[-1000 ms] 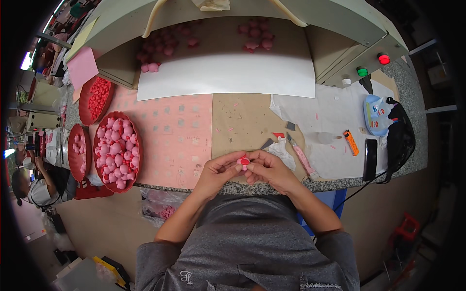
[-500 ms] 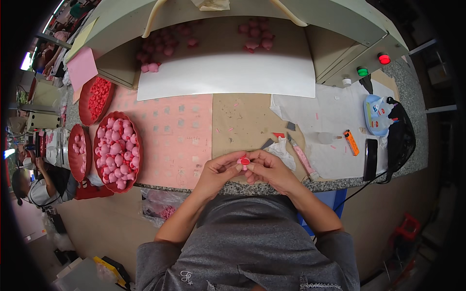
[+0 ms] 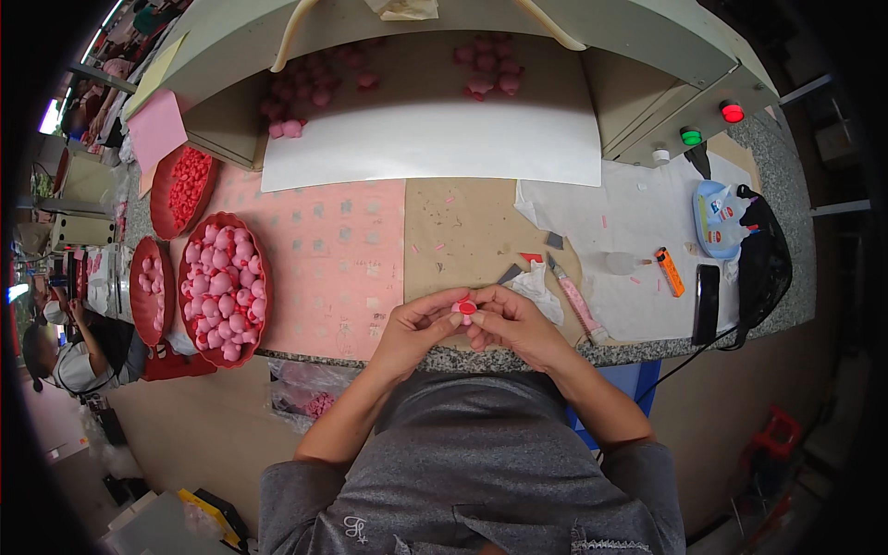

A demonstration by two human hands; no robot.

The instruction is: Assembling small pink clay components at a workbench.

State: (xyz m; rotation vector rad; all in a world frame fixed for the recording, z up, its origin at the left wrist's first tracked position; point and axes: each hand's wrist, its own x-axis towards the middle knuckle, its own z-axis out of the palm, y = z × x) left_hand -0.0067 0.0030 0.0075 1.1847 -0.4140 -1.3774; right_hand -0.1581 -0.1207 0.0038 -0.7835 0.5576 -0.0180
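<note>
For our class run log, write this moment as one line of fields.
left hand: grip on small pink-red piece | right hand: same piece | place: grey stone counter edge | nearby: red round tray of pink pieces

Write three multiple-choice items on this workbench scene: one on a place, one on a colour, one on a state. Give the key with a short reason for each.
1. Where is the big red tray of pink pieces?
A. to the person's left on the bench
B. at the far right by the black phone
C. on the floor

2. What colour is the small piece held between the hands?
A. blue
B. red-pink
C. green

3. How are the hands placed?
A. both flat on the bench
B. one hanging at the side
C. together, fingertips pinching the piece

Key: 1 A, the big red tray sits left of the pink mat. 2 B, the small piece is red-pink. 3 C, left hand and right hand meet on it at the bench edge.
</note>
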